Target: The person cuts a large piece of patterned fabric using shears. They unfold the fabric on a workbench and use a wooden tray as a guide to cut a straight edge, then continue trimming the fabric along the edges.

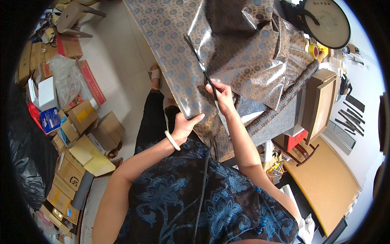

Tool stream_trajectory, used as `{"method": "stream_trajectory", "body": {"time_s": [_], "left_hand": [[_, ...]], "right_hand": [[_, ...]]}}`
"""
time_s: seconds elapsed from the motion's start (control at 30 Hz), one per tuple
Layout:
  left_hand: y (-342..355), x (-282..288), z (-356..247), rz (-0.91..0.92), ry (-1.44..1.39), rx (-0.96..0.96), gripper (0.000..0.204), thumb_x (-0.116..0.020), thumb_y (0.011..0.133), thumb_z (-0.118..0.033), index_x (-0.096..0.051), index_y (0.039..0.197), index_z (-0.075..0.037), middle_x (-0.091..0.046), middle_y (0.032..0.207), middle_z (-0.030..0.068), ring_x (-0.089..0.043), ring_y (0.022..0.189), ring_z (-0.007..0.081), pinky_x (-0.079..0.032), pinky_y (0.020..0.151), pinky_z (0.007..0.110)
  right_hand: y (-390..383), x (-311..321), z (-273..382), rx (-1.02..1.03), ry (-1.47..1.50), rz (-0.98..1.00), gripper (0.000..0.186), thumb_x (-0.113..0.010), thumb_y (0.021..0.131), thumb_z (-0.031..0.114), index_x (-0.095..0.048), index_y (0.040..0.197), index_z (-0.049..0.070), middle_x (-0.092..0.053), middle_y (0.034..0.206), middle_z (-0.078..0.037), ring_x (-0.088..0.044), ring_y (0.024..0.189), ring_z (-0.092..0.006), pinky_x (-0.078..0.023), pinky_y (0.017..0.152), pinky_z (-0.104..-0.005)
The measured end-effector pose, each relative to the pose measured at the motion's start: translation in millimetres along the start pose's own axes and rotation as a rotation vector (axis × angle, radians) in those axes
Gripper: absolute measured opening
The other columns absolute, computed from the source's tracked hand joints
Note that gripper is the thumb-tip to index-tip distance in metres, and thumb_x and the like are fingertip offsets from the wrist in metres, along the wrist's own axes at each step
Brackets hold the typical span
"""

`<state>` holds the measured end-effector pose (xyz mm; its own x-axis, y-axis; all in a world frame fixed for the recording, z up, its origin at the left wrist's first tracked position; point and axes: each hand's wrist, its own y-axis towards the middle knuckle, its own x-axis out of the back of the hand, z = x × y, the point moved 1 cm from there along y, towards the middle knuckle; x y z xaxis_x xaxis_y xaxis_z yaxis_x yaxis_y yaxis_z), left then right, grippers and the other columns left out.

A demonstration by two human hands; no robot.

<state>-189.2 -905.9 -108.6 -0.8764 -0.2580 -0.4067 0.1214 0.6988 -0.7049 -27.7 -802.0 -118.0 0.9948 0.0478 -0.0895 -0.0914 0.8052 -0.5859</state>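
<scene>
A glossy brown fabric (168,57) with blue-grey round flower motifs is spread over the work surface and falls toward my lap. My left hand (183,127) wears a pale bangle (172,141). It grips the fabric's near corner, thumb on top and the other fingers hidden beneath. In my right hand (222,98) are long dark scissors (196,57), pointing away from me and slightly left, over the cloth. Whether the blades have fabric between them is unclear. Bunched, shiny folds (254,69) of the same cloth lie to the right of the scissors.
Beyond the folds stands a round pale fan-like disc (327,22), with a yellow tape roll (313,51) nearby. A wooden box (319,107) sits at the table's right. Cardboard boxes (107,130), a clear plastic bag (67,77) and a black bag (30,150) crowd the left floor. A stool (73,18) stands far left.
</scene>
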Motion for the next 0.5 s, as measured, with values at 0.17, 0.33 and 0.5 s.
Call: {"method": "stream_trajectory", "body": {"time_s": [0.17,0.33,0.5], "left_hand": [[1,2,6,0.008,0.017,0.020,0.031,-0.079,0.085,-0.007,-0.067,0.112,0.002,-0.071,0.104,0.0035,-0.065,0.092,0.0112,-0.053,0.083,0.027],[2,2,6,0.006,0.030,0.037,0.030,-0.080,0.085,-0.008,-0.068,0.110,0.002,-0.071,0.103,0.0031,-0.066,0.091,0.0110,-0.053,0.082,0.028],[3,3,8,0.008,0.002,0.034,0.029,-0.080,0.085,-0.008,-0.068,0.110,0.002,-0.072,0.103,0.0035,-0.066,0.091,0.0112,-0.053,0.082,0.028]], "right_hand": [[19,-6,12,-0.036,0.042,0.021,0.036,-0.080,0.087,0.024,-0.073,0.112,0.000,-0.070,0.094,0.004,-0.058,0.083,-0.0032,-0.046,0.078,-0.0204],[30,-12,10,0.012,0.068,0.023,0.036,-0.080,0.087,0.024,-0.073,0.112,0.000,-0.070,0.094,0.004,-0.058,0.084,-0.0033,-0.046,0.078,-0.0205],[29,-16,12,0.018,0.058,0.009,0.036,-0.080,0.087,0.023,-0.073,0.112,-0.001,-0.071,0.096,0.003,-0.060,0.084,-0.0040,-0.047,0.077,-0.0207]]}}
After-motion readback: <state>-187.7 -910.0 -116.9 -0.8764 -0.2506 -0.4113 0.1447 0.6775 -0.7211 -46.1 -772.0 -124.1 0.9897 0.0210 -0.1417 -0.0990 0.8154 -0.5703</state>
